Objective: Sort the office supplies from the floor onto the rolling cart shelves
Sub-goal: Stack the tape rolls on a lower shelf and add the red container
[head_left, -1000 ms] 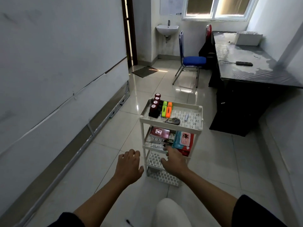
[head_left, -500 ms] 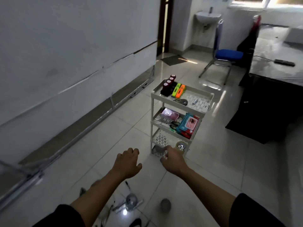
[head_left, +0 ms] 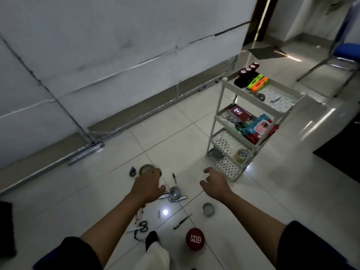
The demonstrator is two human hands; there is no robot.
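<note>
Two bare hands are hovering over office supplies scattered on the tiled floor [head_left: 175, 137] beside a cart.

The white four-tier plastic rolling cart [head_left: 251, 121] is standing right of the hands: its top shelf is carrying three dark red-capped bottles [head_left: 248, 70], two highlighters [head_left: 258, 82], one green and one orange; the second shelf is holding one maroon box [head_left: 238, 112] and one teal pouch [head_left: 257, 127]; lower down one clear tape roll [head_left: 241, 155] is sitting. On the floor are lying one red round tin [head_left: 195, 239], one grey tape roll [head_left: 208, 209], one pair of black-handled scissors [head_left: 141, 228]. The left hand [head_left: 148, 187], its grip loosely curled, is hanging empty just before another clear tape roll [head_left: 145, 170]; the right hand [head_left: 214, 182], grip spread, is empty.
</note>
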